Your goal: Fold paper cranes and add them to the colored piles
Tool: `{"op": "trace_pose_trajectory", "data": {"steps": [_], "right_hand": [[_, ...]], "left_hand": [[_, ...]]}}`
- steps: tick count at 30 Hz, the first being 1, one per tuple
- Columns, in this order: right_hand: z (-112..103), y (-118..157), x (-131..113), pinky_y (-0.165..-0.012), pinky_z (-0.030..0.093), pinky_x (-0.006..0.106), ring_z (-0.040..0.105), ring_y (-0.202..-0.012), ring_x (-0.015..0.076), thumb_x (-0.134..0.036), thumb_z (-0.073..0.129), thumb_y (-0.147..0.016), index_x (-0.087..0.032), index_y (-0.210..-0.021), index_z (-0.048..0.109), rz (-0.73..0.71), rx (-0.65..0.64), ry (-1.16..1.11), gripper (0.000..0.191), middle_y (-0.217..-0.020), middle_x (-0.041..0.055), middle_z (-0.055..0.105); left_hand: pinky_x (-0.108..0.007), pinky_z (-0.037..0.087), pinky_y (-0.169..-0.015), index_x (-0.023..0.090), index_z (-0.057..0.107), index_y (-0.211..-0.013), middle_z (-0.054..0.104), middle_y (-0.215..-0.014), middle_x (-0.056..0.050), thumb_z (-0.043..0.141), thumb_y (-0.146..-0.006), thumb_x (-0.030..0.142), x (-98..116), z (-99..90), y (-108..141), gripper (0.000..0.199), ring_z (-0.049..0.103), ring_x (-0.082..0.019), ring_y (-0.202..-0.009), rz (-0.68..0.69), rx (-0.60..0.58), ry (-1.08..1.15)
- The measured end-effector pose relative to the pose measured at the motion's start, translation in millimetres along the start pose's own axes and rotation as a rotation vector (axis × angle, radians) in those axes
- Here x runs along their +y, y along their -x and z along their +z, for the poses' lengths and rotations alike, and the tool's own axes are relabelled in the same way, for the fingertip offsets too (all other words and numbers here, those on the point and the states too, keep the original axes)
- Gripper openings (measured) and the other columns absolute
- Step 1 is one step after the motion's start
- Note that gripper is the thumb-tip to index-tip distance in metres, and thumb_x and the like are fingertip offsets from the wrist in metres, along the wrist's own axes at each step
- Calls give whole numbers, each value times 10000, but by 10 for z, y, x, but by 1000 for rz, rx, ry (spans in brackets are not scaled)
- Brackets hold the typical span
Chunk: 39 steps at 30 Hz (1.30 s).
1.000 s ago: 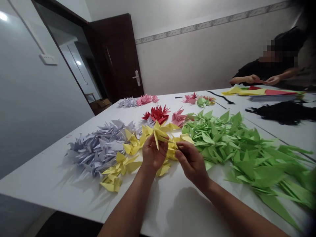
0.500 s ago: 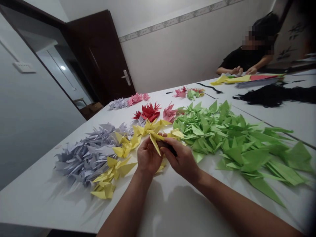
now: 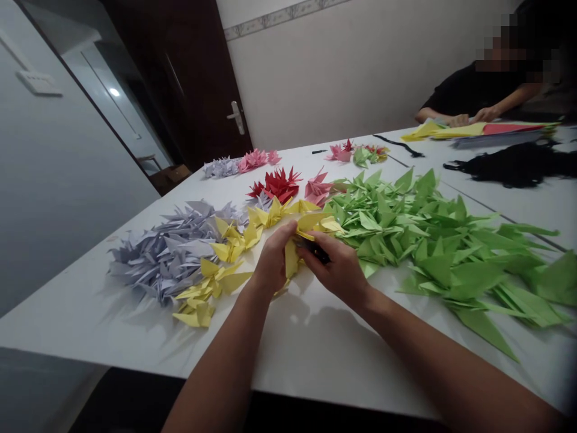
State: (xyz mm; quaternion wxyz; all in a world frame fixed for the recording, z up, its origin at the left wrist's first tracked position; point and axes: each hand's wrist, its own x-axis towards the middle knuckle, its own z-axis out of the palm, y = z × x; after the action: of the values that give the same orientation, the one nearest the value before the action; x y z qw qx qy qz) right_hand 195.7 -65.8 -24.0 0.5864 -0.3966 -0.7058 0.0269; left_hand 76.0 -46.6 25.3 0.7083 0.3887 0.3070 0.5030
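Left hand [image 3: 273,261], right hand [image 3: 336,270] pinch yellow paper crane [image 3: 313,225].

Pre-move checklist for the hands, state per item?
1. Yellow folded paper held by left hand and right hand: ok.
2. Dark item at the right hand's fingers identified: cannot tell, mostly hidden.
3. Right hand apart from green paper pile: cannot tell, very close from this view.
4. Left hand off yellow paper pile: ok.
5. Co-worker's hands well away from the person's own: ok.
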Motion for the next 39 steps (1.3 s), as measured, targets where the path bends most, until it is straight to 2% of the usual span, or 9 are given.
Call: {"op": "trace_pose_trajectory", "data": {"steps": [6, 10, 13, 16, 18, 23, 27, 32, 39], "right_hand": [[-1, -7, -30, -786, 551, 327, 681, -863, 192, -274, 577, -856, -216, -1050, 641, 13, -2, -47, 212, -980, 52, 722], [-15, -21, -63, -778, 549, 327, 676, -864, 186, -301, 596, -839, -228, -1011, 650, 123, -11, -150, 194, -994, 38, 714], [8, -27, -62, -626, 539, 274, 659, -720, 148, -356, 607, -832, -202, -1006, 629, 283, 15, -332, 233, -897, 34, 705], [44, -36, -56, -398, 416, 197, 516, -446, 71, -434, 596, -833, -187, -988, 591, 454, 17, -595, 292, -676, -24, 632], [55, -48, -63, -333, 341, 180, 427, -369, 42, -466, 617, -809, -188, -957, 575, 523, 20, -711, 318, -623, -50, 590], [29, -83, -102, -311, 300, 171, 396, -346, 37, -478, 679, -750, -179, -905, 570, 587, 27, -788, 354, -525, -85, 518], [22, -79, -112, -320, 296, 173, 388, -345, 35, -465, 676, -762, -176, -881, 571, 577, 12, -804, 330, -501, -92, 489], [35, -47, -113, -340, 302, 177, 401, -366, 42, -437, 667, -780, -173, -940, 585, 548, -9, -785, 319, -505, -93, 483], [13, -62, -115, -318, 269, 181, 393, -341, 51, -506, 662, -763, -167, -947, 595, 607, 1, -764, 391, -455, -94, 470]], "left_hand": [[-244, 530, -671, 148, 647, -908, 704, -765, -36, 548, -857, 358, -38, -32, -74, 238, 686, -169, -788, -26, 62, 46], [-211, 520, -646, 158, 641, -919, 699, -787, -16, 508, -888, 406, -60, -47, -112, 283, 672, -126, -737, -41, 107, 104], [-221, 523, -686, 166, 636, -947, 699, -834, -18, 494, -898, 428, -65, -42, -109, 302, 664, -119, -747, -8, 68, 102], [-251, 523, -691, 166, 622, -970, 685, -835, -38, 456, -903, 497, -81, -22, -91, 377, 653, -139, -747, 50, 11, 40], [-265, 522, -685, 183, 601, -993, 666, -821, -36, 451, -894, 528, -115, -19, -87, 389, 639, -141, -723, 134, 13, -33], [-265, 513, -776, 268, 544, -1108, 642, -984, -16, 516, -870, 506, -242, -87, -124, 337, 626, -133, -844, 495, 88, -316], [-272, 504, -789, 291, 519, -1164, 635, -998, -19, 542, -879, 429, -257, -150, -135, 317, 619, -136, -864, 669, 38, -536], [-254, 487, -790, 231, 627, -950, 660, -967, -17, 630, -817, 311, -176, -185, -126, 156, 613, -132, -866, 611, 6, -615], [-210, 481, -666, 201, 639, -874, 657, -806, 11, 737, -717, 328, -134, -157, -142, 224, 601, -93, -710, 537, 79, -316]]}}
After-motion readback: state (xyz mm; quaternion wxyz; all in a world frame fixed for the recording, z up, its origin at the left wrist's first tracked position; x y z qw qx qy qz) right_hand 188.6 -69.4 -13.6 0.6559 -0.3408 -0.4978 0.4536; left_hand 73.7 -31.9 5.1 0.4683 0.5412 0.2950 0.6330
